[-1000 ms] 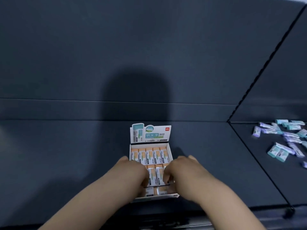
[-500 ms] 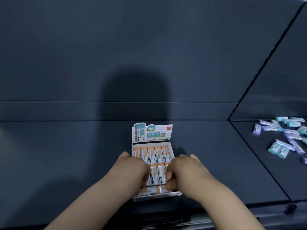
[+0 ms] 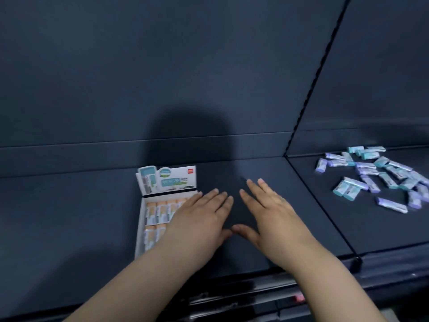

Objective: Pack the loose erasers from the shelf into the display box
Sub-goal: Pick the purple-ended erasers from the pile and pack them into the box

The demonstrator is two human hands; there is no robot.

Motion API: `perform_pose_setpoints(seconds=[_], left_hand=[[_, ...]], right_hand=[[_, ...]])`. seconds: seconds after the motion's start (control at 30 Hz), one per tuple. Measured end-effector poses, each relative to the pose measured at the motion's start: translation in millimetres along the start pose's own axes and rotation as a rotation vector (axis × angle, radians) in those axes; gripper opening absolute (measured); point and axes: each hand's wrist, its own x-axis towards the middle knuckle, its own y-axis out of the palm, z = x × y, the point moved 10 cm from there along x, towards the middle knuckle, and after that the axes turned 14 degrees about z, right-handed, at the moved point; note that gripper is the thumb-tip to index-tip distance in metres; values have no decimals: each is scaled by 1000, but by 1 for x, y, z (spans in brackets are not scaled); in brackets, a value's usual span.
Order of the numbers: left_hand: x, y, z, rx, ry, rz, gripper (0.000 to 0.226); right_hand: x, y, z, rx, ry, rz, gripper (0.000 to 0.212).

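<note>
display box [image 3: 142,228] left on shelf [image 3: 267,173], loose erasers [image 3: 380,177] far right

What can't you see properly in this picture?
All in the head view:
- Right part of the display box: hidden under the left hand.
- How many orange erasers are inside: the same hand covers some.
- Print on the header card: too blurred to read.
- The pile of loose erasers: cut off by the right edge.
- Whether the right hand touches the shelf: cannot tell.

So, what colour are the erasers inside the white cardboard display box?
Orange erasers with white printed sleeves; best shown in the head view.
</note>
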Motion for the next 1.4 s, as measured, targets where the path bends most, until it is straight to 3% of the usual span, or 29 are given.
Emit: perform_pose_setpoints(seconds=[0.37,0.53,1.03,1.2,1.4], left_hand=[[92,-8,-167,-51,-43,-80,71],[115,3,-209,-85,-75,-69,68],[178,15,-207,-77,-24,22,63],[191,27,-208,-104,-16,81,62],[218,28,-210,-118,-67,86,61]], right_hand=[[-92,-24,-196,-2,71,69,81],[-115,-20,-256,44,97,128,82],[-104,0,-313,208,179,160,75],[-93,7,-325,261,173,109,71],[-79,-15,-367,287,182,-72,63]])
